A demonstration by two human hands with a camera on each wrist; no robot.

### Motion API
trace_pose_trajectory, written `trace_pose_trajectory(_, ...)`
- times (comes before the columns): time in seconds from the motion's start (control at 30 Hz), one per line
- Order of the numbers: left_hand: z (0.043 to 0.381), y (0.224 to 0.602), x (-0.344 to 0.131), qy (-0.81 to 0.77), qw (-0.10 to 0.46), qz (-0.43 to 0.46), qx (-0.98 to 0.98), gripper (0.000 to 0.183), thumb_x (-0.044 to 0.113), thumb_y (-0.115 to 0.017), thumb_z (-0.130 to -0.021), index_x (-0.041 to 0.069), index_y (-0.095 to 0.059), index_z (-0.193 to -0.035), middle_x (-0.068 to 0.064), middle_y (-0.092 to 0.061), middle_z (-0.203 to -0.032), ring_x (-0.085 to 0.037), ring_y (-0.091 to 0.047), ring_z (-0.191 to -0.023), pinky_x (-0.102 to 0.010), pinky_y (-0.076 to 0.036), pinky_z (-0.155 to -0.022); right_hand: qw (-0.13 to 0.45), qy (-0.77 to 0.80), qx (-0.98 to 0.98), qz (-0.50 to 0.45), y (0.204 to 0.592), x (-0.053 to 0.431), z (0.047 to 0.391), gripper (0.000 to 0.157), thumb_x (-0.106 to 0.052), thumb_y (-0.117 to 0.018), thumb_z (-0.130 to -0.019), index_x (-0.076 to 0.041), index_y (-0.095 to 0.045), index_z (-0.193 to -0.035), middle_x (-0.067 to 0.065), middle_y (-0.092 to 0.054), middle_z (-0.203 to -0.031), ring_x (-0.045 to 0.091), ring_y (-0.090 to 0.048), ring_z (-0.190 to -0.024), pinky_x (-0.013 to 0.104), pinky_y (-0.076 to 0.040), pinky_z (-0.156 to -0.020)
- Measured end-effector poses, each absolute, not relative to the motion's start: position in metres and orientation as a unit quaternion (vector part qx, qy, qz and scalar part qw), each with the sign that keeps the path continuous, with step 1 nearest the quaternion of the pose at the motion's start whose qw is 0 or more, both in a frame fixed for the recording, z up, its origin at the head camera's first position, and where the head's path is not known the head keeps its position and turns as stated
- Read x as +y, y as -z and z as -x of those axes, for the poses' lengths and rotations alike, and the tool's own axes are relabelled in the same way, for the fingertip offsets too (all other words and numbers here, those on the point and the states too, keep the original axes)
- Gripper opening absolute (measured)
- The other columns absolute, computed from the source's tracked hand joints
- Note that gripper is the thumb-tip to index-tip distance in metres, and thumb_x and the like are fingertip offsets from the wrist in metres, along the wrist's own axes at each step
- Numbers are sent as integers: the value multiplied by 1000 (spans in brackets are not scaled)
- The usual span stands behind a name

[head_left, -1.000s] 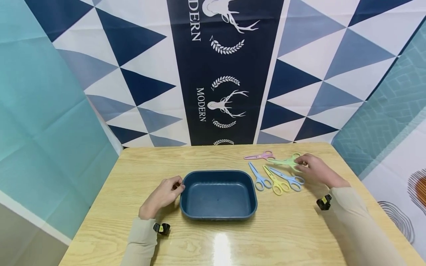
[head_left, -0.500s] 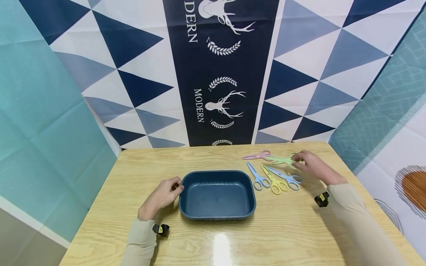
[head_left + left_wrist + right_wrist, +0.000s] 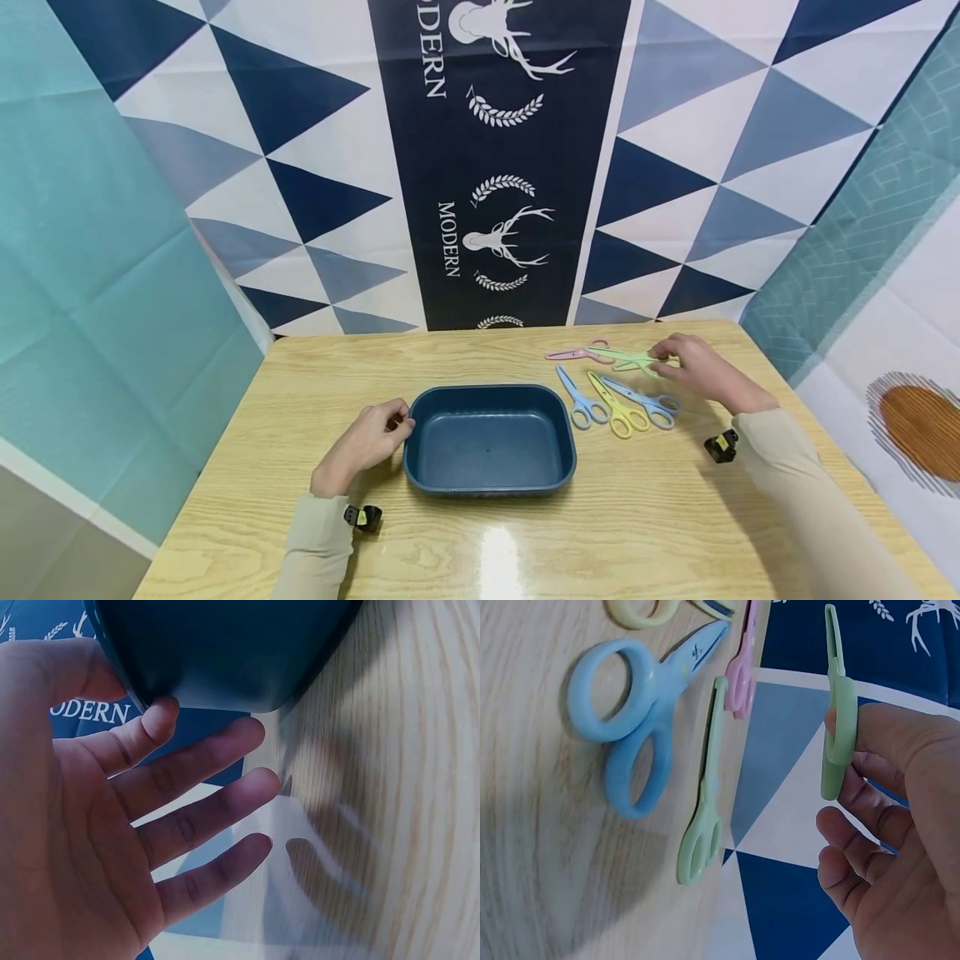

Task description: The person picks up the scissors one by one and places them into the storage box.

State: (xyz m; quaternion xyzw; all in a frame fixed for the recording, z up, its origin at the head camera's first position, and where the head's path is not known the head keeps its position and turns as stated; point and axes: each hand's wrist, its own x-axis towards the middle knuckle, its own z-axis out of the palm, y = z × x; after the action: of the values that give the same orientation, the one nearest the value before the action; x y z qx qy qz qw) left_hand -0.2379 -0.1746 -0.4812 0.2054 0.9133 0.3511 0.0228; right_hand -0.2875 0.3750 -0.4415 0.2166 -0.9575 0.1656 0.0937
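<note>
One green scissors points left, long axis crosswise, higher than before; right hand pinches it, left hand grips box.

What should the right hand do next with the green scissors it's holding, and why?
Probably carry the held green scissors left, over the blue bin: the right hand pinches them above the table, and the left hand holds the empty bin's edge.

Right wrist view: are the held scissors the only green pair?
No: the right hand holds one green pair, and a second green pair lies on the table.
</note>
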Motion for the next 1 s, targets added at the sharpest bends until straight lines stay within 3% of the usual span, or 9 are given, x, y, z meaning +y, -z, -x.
trace_pose_trajectory(1.0,242,481,-176,-348,33,-195,916,12,17,-62,-98,16,-60,-86,6,-63,-80,-9,-55,-71,-25,-45,-67,76,-160,-955,-237,418,343,283,16,-11,-70,-97,3,-73,-105,15,-72,-99,33,-68,-94,54,-55,-86)
